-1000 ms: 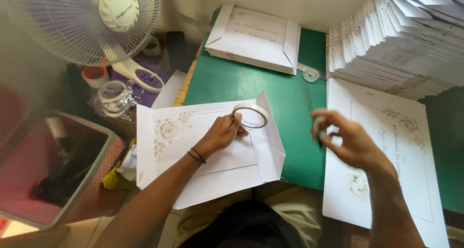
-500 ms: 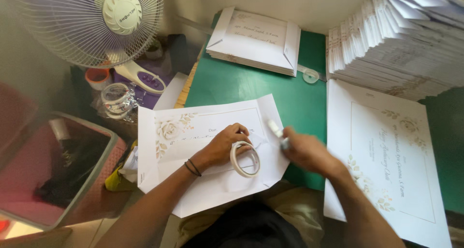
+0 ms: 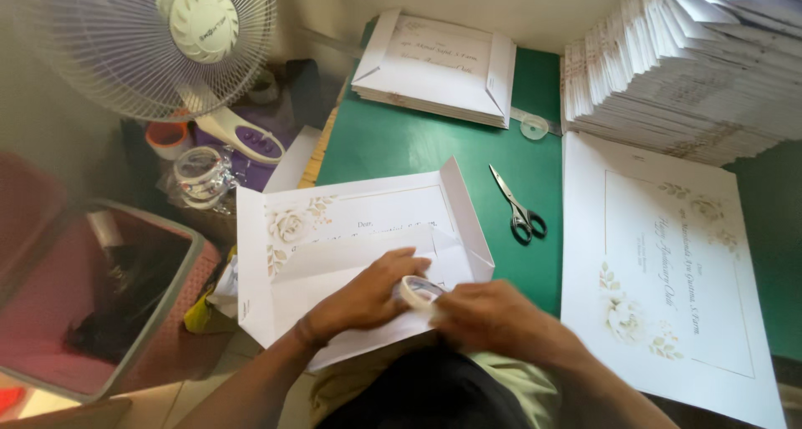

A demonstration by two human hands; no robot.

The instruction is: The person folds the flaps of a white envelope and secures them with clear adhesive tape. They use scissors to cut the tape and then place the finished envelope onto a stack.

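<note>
My left hand (image 3: 368, 295) grips a roll of clear tape (image 3: 418, 290) over a white flowered card box (image 3: 334, 228) with its flaps folded up. My right hand (image 3: 493, 319) meets the roll from the right, its fingers pinched at the roll's edge. Both hands rest on the near flap of the box, close to my body. Black-handled scissors (image 3: 520, 208) lie on the green table (image 3: 401, 145) just right of the box, with no hand on them.
A folded box (image 3: 439, 66) sits at the back. A tall stack of white cards (image 3: 693, 61) fills the far right, with flat printed sheets (image 3: 668, 270) below it. A small tape roll (image 3: 534, 126) lies near it. A white fan (image 3: 167, 36) and red bin (image 3: 100, 295) stand left.
My right hand put the scissors down on the green table and came to the tape roll. My left hand pulled the roll nearer to my body.
</note>
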